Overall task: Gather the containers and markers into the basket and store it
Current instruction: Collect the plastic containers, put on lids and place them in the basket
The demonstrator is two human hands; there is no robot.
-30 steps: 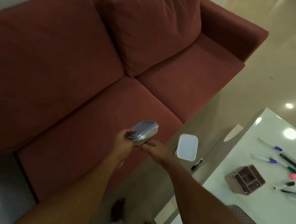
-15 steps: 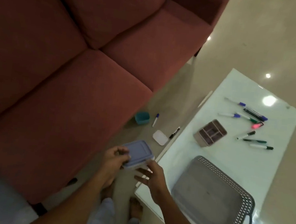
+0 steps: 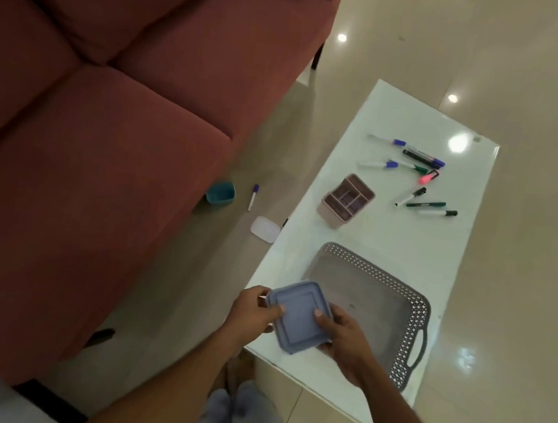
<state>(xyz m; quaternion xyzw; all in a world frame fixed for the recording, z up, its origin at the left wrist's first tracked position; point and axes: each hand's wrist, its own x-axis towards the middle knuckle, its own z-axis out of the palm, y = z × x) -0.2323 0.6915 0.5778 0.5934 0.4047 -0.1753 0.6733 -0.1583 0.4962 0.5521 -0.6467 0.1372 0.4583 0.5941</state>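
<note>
While both hands, left [image 3: 253, 315] and right [image 3: 343, 338], grip the lidded blue container [image 3: 297, 316] over the empty basket [image 3: 411, 315], nothing's gathered yet; markers [image 3: 422, 205] litter the worktop [image 3: 388, 243] and floor [image 3: 195, 271].

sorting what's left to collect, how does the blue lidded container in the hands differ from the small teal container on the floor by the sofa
The blue lidded plastic container is held in both hands, left hand and right hand, above the grey perforated basket; the small teal container lies on the floor against the red sofa. The blue one is flat and closed; the teal one looks lidless and tipped. Both are rounded-corner plastic.
</note>
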